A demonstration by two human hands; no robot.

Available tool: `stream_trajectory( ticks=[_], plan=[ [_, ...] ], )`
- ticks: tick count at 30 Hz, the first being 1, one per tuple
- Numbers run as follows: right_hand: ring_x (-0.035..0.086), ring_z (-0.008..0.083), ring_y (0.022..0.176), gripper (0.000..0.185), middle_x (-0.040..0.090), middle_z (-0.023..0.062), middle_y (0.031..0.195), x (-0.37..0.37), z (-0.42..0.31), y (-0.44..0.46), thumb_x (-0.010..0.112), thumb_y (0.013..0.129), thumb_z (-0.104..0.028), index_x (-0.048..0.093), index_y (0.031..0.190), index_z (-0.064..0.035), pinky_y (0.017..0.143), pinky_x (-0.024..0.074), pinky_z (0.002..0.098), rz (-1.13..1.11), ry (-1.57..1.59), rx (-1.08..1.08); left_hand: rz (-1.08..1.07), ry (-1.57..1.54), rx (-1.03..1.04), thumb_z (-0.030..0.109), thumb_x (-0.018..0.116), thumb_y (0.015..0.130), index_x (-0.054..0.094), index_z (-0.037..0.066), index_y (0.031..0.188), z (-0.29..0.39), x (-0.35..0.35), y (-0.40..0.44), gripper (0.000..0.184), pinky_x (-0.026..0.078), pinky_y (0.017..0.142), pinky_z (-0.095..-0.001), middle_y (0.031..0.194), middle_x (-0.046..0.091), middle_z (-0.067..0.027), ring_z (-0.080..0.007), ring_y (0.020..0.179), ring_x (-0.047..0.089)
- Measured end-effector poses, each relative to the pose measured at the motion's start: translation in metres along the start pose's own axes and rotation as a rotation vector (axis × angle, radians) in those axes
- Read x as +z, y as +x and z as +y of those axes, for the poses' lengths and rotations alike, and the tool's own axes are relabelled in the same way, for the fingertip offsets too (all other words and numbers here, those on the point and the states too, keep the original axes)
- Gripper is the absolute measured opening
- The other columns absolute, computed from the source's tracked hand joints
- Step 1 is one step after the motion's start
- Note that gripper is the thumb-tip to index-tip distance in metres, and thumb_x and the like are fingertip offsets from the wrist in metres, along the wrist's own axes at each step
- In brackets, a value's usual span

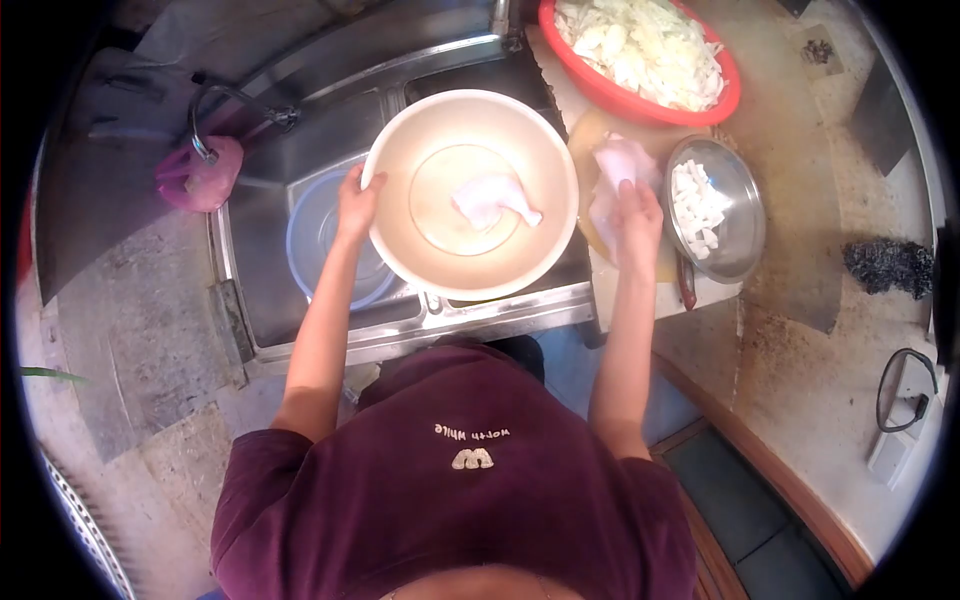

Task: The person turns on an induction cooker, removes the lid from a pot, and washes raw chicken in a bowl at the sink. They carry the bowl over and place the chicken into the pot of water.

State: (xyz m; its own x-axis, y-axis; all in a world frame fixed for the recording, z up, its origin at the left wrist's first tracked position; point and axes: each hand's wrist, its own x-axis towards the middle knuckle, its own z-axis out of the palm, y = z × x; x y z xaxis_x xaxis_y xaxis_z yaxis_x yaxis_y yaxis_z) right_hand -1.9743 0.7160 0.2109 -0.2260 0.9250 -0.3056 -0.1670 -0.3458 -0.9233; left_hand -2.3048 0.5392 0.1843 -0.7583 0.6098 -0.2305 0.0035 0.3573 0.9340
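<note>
A large cream basin (410,240) sits over the sink with one raw chicken leg (490,200) inside. My left hand (357,203) grips the basin's left rim, fingers closed on it. At the right, my right hand (637,222) is on a pale piece of raw chicken (622,160) over a round yellowish board (588,135), its fingers closed around the lower part. Right beside that hand is a metal bowl (745,235) of white cubes (697,205). A knife handle (686,284) shows below the bowl.
A red basin (600,95) of chopped pale vegetables (645,50) stands at the back right. Left of the cream basin, a blue-rimmed tub (308,250) lies in the steel sink (260,260). A faucet (205,135) and a pink holder (205,175) are at the far left.
</note>
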Motion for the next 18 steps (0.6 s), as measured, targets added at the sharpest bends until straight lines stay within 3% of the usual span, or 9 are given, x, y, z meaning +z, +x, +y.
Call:
stream_trajectory(
  ticks=[3,8,10,13,16,18],
  plan=[
    [0.046,0.0045,0.055,0.029,0.051,-0.0013,0.065,0.031,-0.015,-0.021,0.056,0.082,-0.012,0.05,0.107,0.0022,0.048,0.0355,0.0175,-0.125,0.062,-0.017,-0.029,-0.028,0.026,0.014,0.057,0.079,0.052,-0.001,0.105,0.001,-0.002,-0.002,0.03,0.047,0.067,-0.0274,0.09,0.061,-0.013,-0.0165,0.076,0.059],
    [0.05,0.0081,0.06,0.032,0.056,0.0028,0.077,0.09,0.018,-0.05,0.057,0.082,-0.013,0.05,0.11,0.0007,0.054,0.0417,0.0205,-0.321,0.053,0.043,-0.02,0.045,-0.043,0.013,0.056,0.079,0.052,0.001,0.107,0.007,0.0,-0.004,0.031,0.047,0.068,-0.0273,0.093,0.06,-0.011,-0.0154,0.078,0.058],
    [0.053,0.0095,0.066,0.03,0.058,0.0039,0.081,0.103,0.045,-0.065,0.058,0.082,-0.014,0.053,0.107,0.0006,0.059,0.0431,0.0212,-0.496,-0.103,0.035,-0.027,0.047,-0.055,0.013,0.056,0.079,0.051,0.001,0.107,0.009,-0.001,-0.004,0.031,0.046,0.068,-0.0274,0.093,0.06,-0.0111,-0.0157,0.078,0.058],
    [0.055,0.0135,0.073,0.023,0.058,0.0063,0.086,0.088,0.088,-0.066,0.059,0.079,-0.014,0.056,0.099,-0.0021,0.058,0.0442,0.0246,-0.777,-0.557,-0.099,-0.016,0.032,-0.043,0.013,0.057,0.079,0.052,0.001,0.106,0.011,-0.001,-0.003,0.03,0.047,0.068,-0.0277,0.091,0.061,-0.0116,-0.0163,0.077,0.059],
    [0.056,0.0163,0.072,0.018,0.059,0.01,0.086,0.068,0.074,-0.059,0.058,0.079,-0.013,0.058,0.094,-0.0032,0.059,0.045,0.0281,-0.536,-0.492,-0.115,0.005,0.007,-0.016,0.013,0.058,0.078,0.052,0.0,0.103,0.006,-0.002,-0.004,0.03,0.047,0.067,-0.0285,0.087,0.061,-0.013,-0.0172,0.075,0.059],
    [0.057,0.0208,0.07,0.014,0.057,0.0138,0.082,0.049,0.045,-0.05,0.054,0.08,-0.011,0.057,0.09,-0.0018,0.058,0.0455,0.0315,-0.242,-0.717,-0.215,0.002,0.034,-0.029,0.014,0.058,0.077,0.052,0.0,0.103,0.0,-0.002,0.0,0.03,0.047,0.068,-0.0283,0.087,0.061,-0.0131,-0.0171,0.075,0.059]
  ],
)
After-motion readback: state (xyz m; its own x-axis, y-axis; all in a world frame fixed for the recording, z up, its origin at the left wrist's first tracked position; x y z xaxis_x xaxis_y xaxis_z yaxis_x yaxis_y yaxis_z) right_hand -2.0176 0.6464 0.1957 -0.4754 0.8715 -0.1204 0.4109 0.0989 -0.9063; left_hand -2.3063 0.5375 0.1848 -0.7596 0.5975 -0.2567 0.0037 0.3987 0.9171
